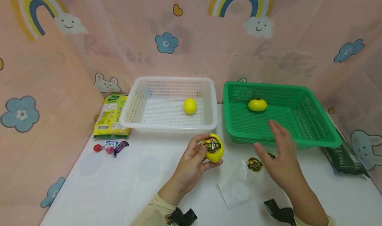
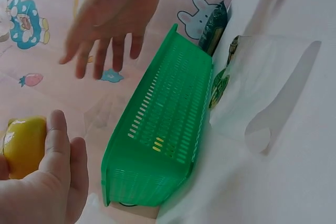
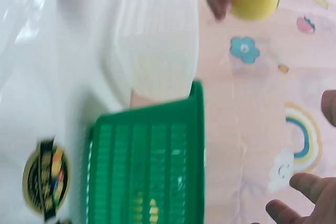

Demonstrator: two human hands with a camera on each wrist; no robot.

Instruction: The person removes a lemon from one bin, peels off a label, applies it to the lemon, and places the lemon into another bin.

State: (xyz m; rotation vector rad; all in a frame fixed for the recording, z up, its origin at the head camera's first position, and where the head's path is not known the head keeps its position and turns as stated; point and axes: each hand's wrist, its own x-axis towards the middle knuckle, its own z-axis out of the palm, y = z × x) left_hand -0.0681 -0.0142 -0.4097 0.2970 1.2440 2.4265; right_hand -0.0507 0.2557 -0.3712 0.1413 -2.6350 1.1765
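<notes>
1. the left hand (image 1: 191,161) grips a yellow lemon (image 1: 213,148) wrapped in clear film with a dark round label; its fingers (image 1: 199,140) and thumb curl around the fruit, clamped on it, above the worktop (image 1: 119,183) just in front of the white basket (image 1: 206,123).
2. the right hand (image 1: 280,156) hovers with nothing in it, fingers straight and spread apart, over the near rim of the green basket (image 1: 328,140).
3. below the right hand, a clear plastic wrapper (image 1: 238,189) lies flat on the worktop near its front edge, with a round dark sticker (image 1: 255,164) on it.
4. the white basket stands toward the back edge of the worktop, left of the middle, and holds one bare lemon (image 1: 190,105).
5. the green basket stands just beside it toward the back right corner and holds a yellow fruit with a dark stem end (image 1: 257,104).
6. a yellow-green packet (image 1: 109,115) lies at the back left, touching the white basket's left side; a few wrapped sweets (image 1: 110,147) lie in front of it near the left edge.
7. a dark green packet (image 1: 343,158) lies along the right edge, beside the green basket.
8. the left wrist view shows the lemon (image 2: 21,145) in the left hand (image 2: 47,182), with the right hand (image 2: 113,17) open above the green basket (image 2: 163,129).
</notes>
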